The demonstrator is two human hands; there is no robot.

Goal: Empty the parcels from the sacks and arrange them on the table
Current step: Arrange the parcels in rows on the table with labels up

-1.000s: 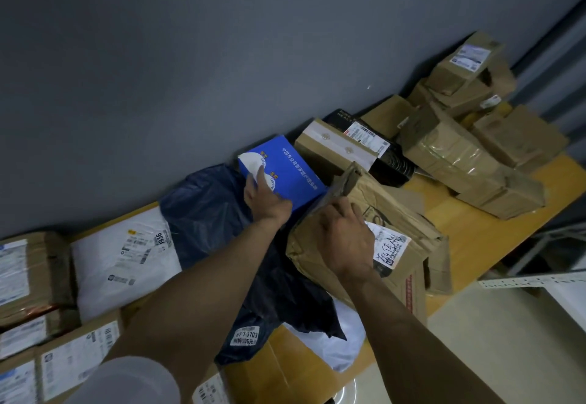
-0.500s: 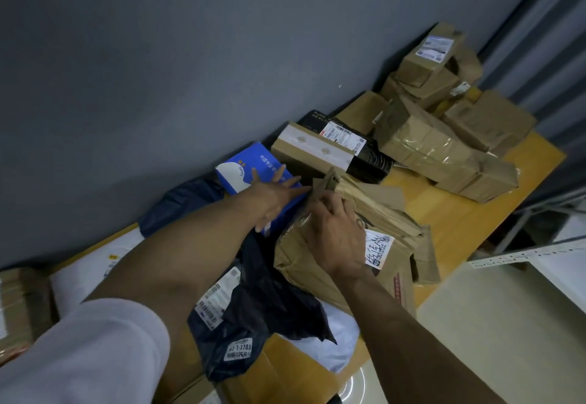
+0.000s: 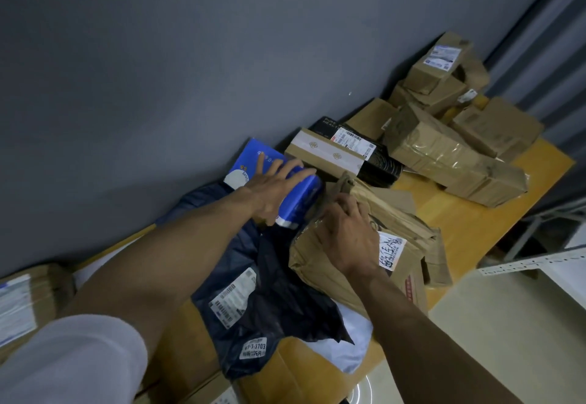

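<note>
A blue envelope parcel [image 3: 299,197] leans against the grey wall, bent over at its lower end. My left hand [image 3: 272,186] lies on it with fingers spread and nearly straight. To its right a crumpled brown paper parcel [image 3: 396,223] with a handwritten white label lies on the wooden table [image 3: 456,216]. My right hand [image 3: 347,234] rests on that parcel's upper left part, fingers curled over its edge. A dark blue plastic mailer [image 3: 276,296] with white labels lies below both hands.
Several taped cardboard boxes [image 3: 444,153] are piled at the table's far right corner, with a tan box [image 3: 323,154] and a black box [image 3: 377,162] by the wall. White mailers and labelled boxes [image 3: 19,305] lie at the left. A white rack [image 3: 539,264] stands on the right.
My left hand slid up the blue envelope and flattened on it, and the envelope's lower end has bent over. My right hand stayed on the brown parcel. The view shifted left.
</note>
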